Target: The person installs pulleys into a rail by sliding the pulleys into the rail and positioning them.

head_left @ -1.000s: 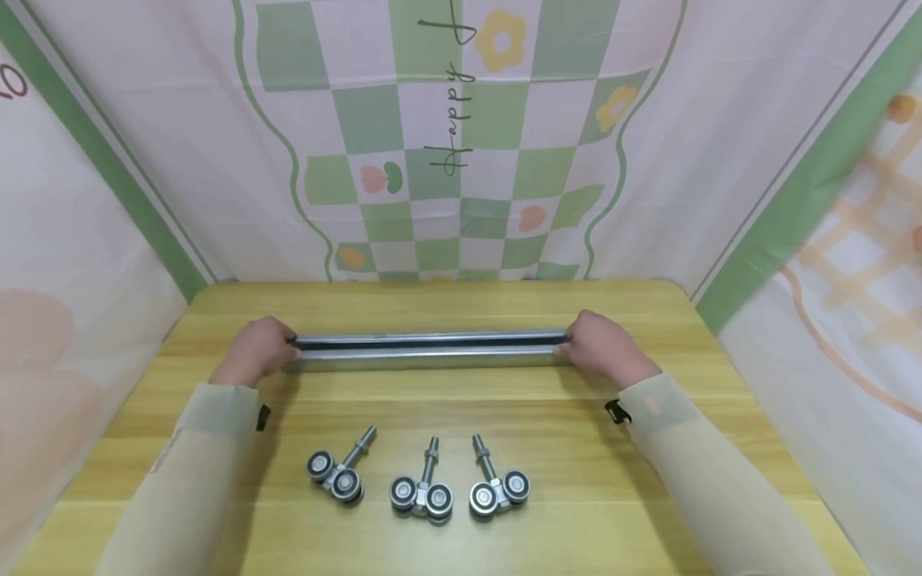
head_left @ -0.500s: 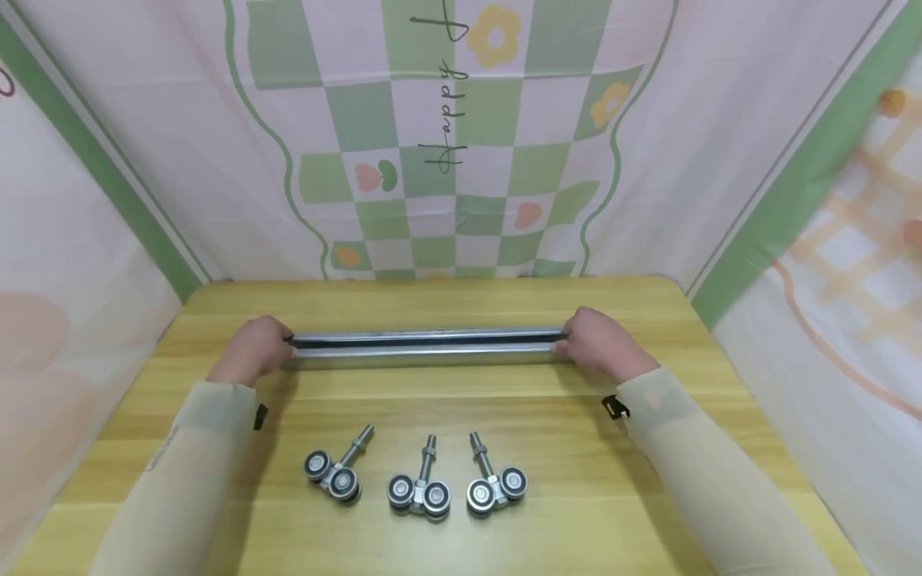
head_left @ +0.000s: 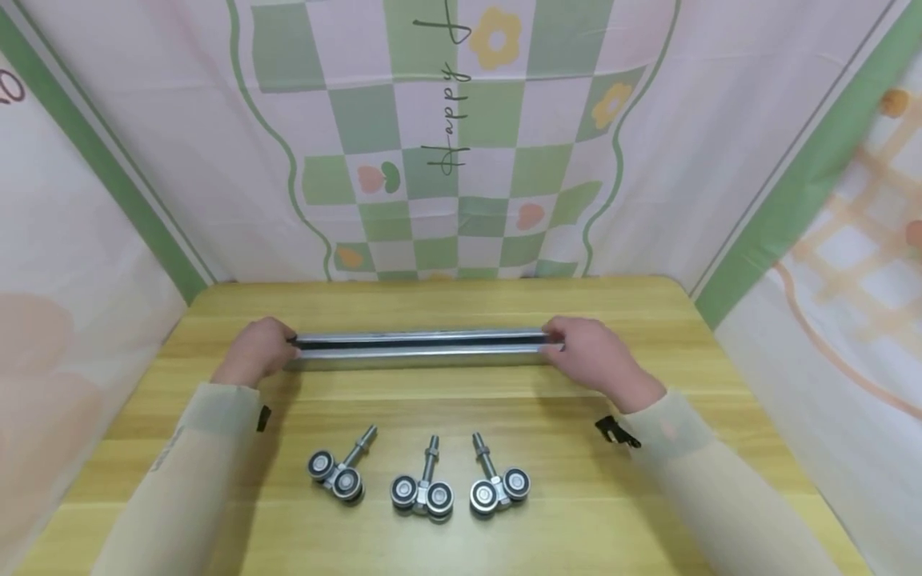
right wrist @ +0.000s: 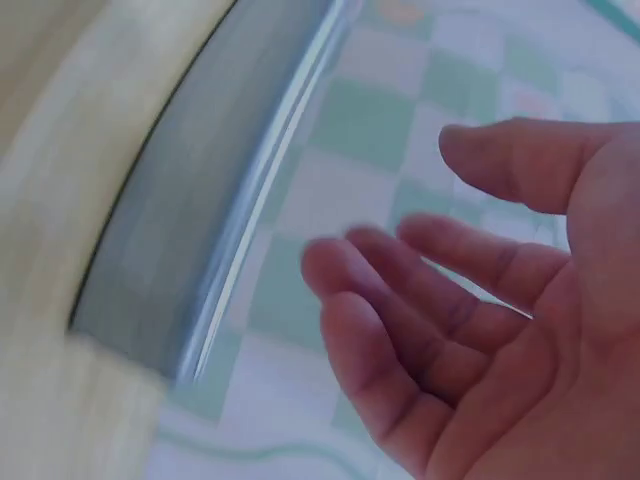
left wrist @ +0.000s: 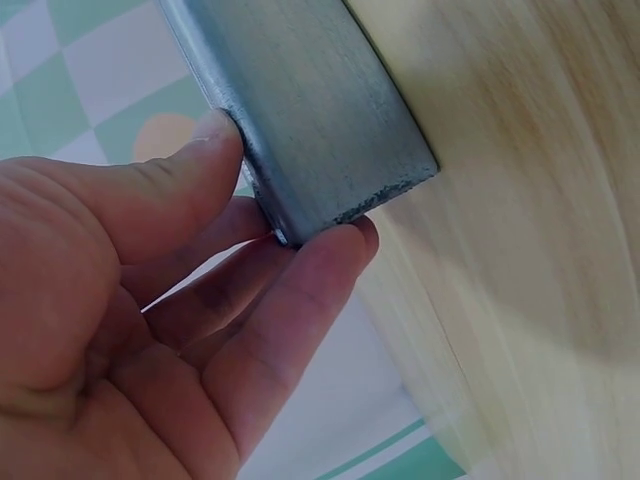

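A silver metal track rail (head_left: 425, 352) lies lengthwise across the table, its dark slot facing up. My left hand (head_left: 258, 352) holds its left end. In the left wrist view the thumb (left wrist: 215, 135) rests along the rail's lip, and the other fingers are bent around the end. Over the right end is my right hand (head_left: 591, 352). Its fingers (right wrist: 365, 340) are loosely bent and apart from the rail in the right wrist view, with nothing between them and the thumb. Three roller trolleys with threaded bolts, left (head_left: 342, 472), middle (head_left: 422, 488) and right (head_left: 497, 484), lie nearer me.
The wood-grain table (head_left: 576, 528) has rounded far corners. Behind it hangs a green-and-white checked cloth (head_left: 490, 112), with more printed cloth at both sides. A black strap end (head_left: 617, 432) hangs from the right sleeve.
My right hand has loosened from the rail's right end and shifted slightly left over it, its thumb and fingers parting. The left hand, rail and trolleys stay in place.
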Available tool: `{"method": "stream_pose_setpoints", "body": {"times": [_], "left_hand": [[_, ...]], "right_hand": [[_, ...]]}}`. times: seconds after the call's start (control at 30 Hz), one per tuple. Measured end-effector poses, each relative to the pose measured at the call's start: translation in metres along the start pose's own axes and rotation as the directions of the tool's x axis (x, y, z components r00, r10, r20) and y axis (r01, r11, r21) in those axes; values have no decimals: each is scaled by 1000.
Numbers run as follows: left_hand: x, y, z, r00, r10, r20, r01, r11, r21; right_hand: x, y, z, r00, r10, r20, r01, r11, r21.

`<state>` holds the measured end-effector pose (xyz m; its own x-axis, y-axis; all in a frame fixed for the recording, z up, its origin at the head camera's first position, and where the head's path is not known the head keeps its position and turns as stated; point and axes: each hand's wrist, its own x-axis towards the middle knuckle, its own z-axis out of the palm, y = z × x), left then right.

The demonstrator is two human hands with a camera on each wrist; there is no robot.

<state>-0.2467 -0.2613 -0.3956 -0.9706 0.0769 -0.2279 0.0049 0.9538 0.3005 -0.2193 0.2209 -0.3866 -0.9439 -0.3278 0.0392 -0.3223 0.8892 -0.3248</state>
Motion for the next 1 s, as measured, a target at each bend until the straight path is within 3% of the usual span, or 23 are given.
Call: {"method": "stream_pose_setpoints", "body": {"times": [0.13,0.33,0.53,0.63,0.8,1.0], "left_hand": [[0,0,0,1000,-1,4,1,1000,-7],[1,0,0,1000,-10,11,10,1000,-6],[1,1,-2,999,-23,29,23,1000,3],[2,1,-2,1000,-12,25,12,1000,11],[4,0,-1,1000,-1,18,1,1000,17],[3,0,-1,1000,2,19,-2,1000,14]], "right_hand": [[-8,-20,8,996,-52,79,48,997,57],[-19,-49,20,970,-54,239,16,987,161],[-30,-68,30,940,-92,327,23,977,210],[-32,-73,34,933,-109,343,29,973,229],[-34,-80,39,940,-127,316,63,977,206],[-39,-91,40,941,-95,326,43,985,165]]}}
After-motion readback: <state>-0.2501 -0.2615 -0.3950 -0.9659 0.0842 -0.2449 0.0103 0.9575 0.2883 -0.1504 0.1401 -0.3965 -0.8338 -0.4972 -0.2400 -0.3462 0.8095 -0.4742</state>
